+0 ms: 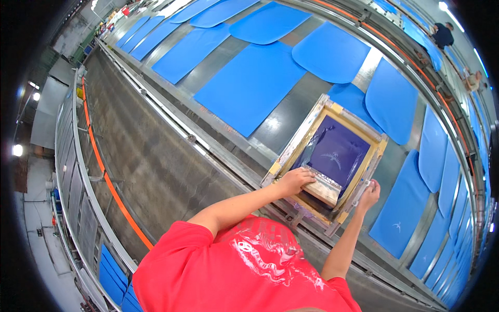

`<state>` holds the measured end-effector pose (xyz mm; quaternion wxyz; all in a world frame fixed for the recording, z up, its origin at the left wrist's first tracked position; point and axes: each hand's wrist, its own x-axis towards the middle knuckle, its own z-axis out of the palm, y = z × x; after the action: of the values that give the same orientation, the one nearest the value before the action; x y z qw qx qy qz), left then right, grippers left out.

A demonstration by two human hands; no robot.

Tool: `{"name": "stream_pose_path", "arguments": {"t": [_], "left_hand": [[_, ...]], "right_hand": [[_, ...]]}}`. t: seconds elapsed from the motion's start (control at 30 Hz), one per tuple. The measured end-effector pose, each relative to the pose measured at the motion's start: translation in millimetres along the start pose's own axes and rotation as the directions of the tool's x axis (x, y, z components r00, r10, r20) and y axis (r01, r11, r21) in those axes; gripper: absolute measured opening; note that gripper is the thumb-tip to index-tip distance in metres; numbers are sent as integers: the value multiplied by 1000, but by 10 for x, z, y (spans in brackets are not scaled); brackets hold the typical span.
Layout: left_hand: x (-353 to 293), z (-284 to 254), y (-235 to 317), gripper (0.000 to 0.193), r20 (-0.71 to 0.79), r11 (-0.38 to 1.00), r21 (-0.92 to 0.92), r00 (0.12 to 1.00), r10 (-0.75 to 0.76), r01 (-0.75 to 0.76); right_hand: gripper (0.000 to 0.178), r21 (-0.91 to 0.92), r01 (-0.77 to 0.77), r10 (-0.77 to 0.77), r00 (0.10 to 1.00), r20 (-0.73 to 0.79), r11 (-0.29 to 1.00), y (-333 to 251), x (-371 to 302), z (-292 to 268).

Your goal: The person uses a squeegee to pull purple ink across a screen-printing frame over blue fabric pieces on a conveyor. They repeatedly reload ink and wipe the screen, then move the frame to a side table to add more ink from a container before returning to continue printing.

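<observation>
A screen-printing frame lies tilted across the long metal table, with tape along its inner edges. Its dark purple mesh carries a pale, wing-like design. My left hand is closed over the left end of a squeegee with a pale wooden handle, which lies across the near part of the mesh. At the frame's right side, my right hand has its fingers closed around the edge or a fitting there; the exact grip is small to see. Part of a blue cut piece shows beyond the frame's far edge.
Several blue cut pieces lie flat along the metal table. One piece on the right bears a small white print. A metal rail edges the table beside a grey aisle floor. A person stands far right.
</observation>
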<state>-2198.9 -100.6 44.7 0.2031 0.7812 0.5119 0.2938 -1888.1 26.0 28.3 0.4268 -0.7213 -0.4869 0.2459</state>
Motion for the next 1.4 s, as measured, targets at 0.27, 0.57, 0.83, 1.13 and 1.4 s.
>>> {"name": "stream_pose_path", "arguments": {"t": [0.27,0.57,0.83,1.13,1.4], "left_hand": [[-550,-1557,-1081,58,-23,988,45,989,-149,150],[-1203,-2910,-2584,55,79,969,137,973,-216,204],[-1469,-3168,-2945,61,123,970,79,963,-238,230],[-1630,-3121,-3059,57,202,975,218,976,-76,31],[433,-3274,-3876,37,316,942,102,887,-336,321]], "right_hand": [[19,135,38,-49,996,75,990,-1249,-913,1466],[19,145,-30,20,997,68,989,-2021,-1933,3287],[22,70,82,-81,997,-15,994,-2051,-2016,3698],[30,-295,-12,112,940,323,955,-2073,-1878,3509],[57,-172,694,-425,596,681,699,-3055,-1155,3946]]}}
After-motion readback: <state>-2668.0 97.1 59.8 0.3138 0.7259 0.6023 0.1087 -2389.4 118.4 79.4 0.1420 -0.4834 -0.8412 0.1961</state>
